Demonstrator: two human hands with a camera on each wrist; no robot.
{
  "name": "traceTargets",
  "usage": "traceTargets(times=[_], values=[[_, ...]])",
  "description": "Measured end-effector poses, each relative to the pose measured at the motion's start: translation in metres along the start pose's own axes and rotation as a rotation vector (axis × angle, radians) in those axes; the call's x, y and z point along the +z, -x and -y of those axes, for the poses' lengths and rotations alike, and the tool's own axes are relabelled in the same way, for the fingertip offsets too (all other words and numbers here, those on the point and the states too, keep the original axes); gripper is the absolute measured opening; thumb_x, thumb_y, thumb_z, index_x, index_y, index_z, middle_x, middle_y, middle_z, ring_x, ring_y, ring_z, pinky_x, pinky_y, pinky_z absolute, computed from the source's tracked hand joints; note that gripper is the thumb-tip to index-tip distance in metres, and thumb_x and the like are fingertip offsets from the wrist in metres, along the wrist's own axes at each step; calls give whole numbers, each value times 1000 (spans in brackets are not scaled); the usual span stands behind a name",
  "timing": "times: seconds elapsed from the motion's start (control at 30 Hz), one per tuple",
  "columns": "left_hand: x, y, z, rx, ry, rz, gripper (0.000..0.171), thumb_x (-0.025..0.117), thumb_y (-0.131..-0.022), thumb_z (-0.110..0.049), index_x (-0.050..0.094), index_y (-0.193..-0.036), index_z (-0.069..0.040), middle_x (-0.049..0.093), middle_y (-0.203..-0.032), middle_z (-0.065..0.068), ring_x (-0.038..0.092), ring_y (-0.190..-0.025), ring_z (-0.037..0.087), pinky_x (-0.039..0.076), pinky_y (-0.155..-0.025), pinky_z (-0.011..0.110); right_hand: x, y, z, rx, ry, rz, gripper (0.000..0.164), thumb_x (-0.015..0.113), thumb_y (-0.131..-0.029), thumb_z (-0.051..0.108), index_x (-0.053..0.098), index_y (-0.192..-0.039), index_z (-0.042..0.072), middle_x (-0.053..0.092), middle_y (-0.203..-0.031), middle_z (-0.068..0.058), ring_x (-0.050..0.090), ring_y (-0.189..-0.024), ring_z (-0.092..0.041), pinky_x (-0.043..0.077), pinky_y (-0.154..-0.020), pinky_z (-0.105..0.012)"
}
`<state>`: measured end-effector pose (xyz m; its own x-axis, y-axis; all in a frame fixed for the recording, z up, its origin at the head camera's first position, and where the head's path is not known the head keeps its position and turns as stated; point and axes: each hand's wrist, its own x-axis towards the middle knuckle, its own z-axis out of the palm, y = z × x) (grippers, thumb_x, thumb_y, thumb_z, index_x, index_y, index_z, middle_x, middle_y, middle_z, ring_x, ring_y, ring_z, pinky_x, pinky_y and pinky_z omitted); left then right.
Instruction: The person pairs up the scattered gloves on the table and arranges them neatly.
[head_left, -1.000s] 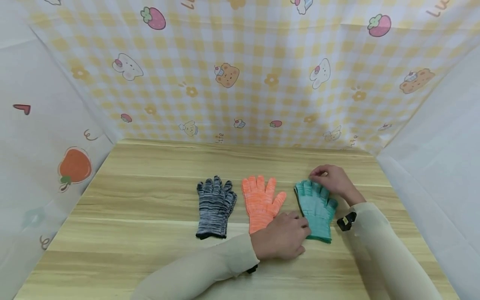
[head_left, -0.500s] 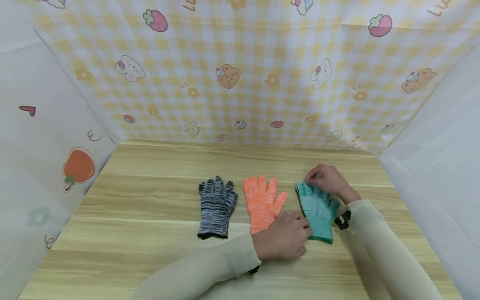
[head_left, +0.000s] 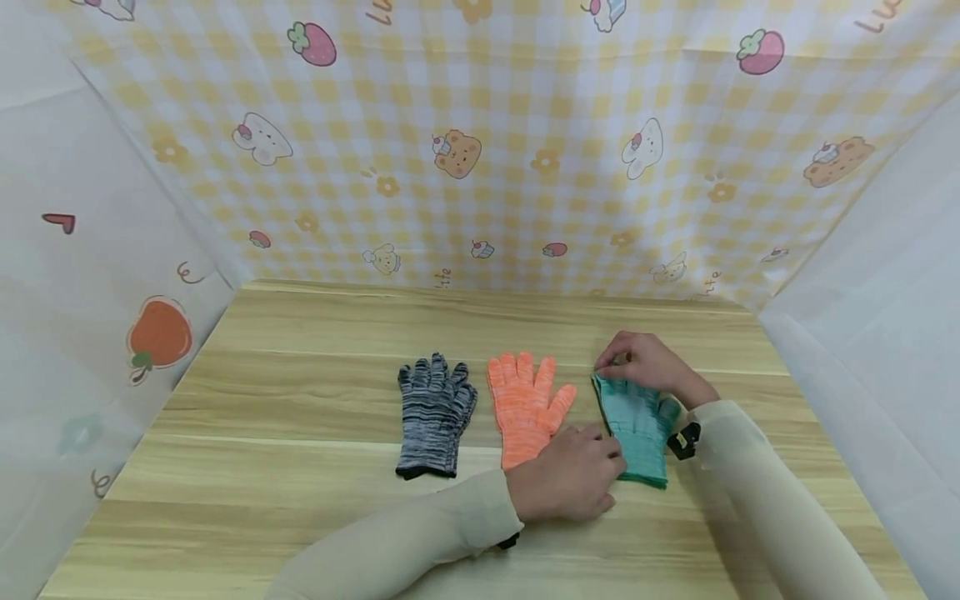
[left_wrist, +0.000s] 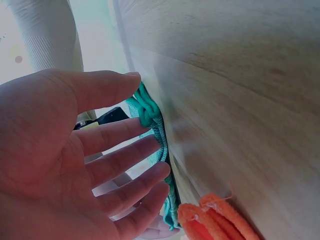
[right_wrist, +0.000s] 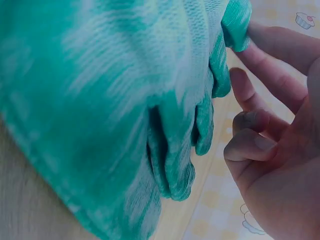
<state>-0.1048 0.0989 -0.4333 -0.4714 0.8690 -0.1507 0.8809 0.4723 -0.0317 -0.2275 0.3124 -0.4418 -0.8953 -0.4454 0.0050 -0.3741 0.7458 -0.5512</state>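
A green knit glove point(head_left: 637, 425) lies on the table at the right, fingers pointing away; its layered edge suggests a stacked pair. My right hand point(head_left: 647, 360) pinches the glove's outermost fingertip at the far left corner, other fingers curled under, as the right wrist view shows. My left hand point(head_left: 570, 473) rests beside the cuff, its fairly straight fingers point(left_wrist: 130, 155) touching the green edge. Left of it lies an orange glove point(head_left: 517, 408), its cuff partly hidden by my left hand. A black-and-grey striped glove point(head_left: 431, 417) lies farther left.
The wooden table point(head_left: 300, 400) carries the gloves in a row. A yellow checked cloth point(head_left: 510, 192) hangs behind it, and white cloths point(head_left: 885, 275) close off both sides. My left forearm point(head_left: 420, 533) crosses the near part of the table.
My right hand has moved left along the green glove's fingertips, from the middle ones to the outermost. My left hand and the other gloves have stayed in place; the head view shifted slightly.
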Motion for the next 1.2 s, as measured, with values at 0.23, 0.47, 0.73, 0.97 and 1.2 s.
traceTargets(times=[0.23, 0.47, 0.73, 0.97, 1.2], values=[[0, -1, -1, -4, 8, 6, 42, 56, -96, -51, 58, -133, -32, 52, -133, -14, 47, -117, 11, 46, -89, 30, 3, -4, 3, -36, 54, -14, 3, 73, -90, 16, 76, -89, 16, 66, -92, 3, 58, -75, -15, 47, -64, -33], [-3, 0, -2, -17, -19, 11, 41, 55, -96, -51, 58, -132, -33, 52, -130, -14, 48, -113, 10, 46, -86, 29, 9, -8, 3, -70, 139, -42, 4, 77, -87, 18, 74, -85, 15, 66, -88, 4, 58, -73, -11, 48, -65, -33], [-6, 1, -1, -14, -41, 13, 41, 56, -95, -52, 59, -131, -33, 53, -127, -14, 48, -112, 11, 46, -84, 29, 11, -11, 2, -3, 197, -35, 8, 78, -85, 22, 71, -85, 22, 64, -82, 9, 56, -68, -8, 46, -64, -32], [-6, 1, 2, -10, -60, -8, 40, 56, -95, -52, 59, -131, -35, 53, -126, -15, 48, -109, 11, 47, -78, 29, 11, -15, 1, -7, 181, -47, 10, 79, -84, 25, 70, -83, 23, 64, -81, 10, 55, -67, -8, 45, -64, -32], [-7, 2, 4, -4, -47, -26, 39, 57, -95, -49, 60, -130, -32, 54, -126, -14, 47, -109, 12, 46, -79, 29, 13, -17, 1, -4, 174, -63, 11, 80, -83, 24, 70, -83, 22, 65, -80, 11, 57, -67, -8, 47, -63, -33]])
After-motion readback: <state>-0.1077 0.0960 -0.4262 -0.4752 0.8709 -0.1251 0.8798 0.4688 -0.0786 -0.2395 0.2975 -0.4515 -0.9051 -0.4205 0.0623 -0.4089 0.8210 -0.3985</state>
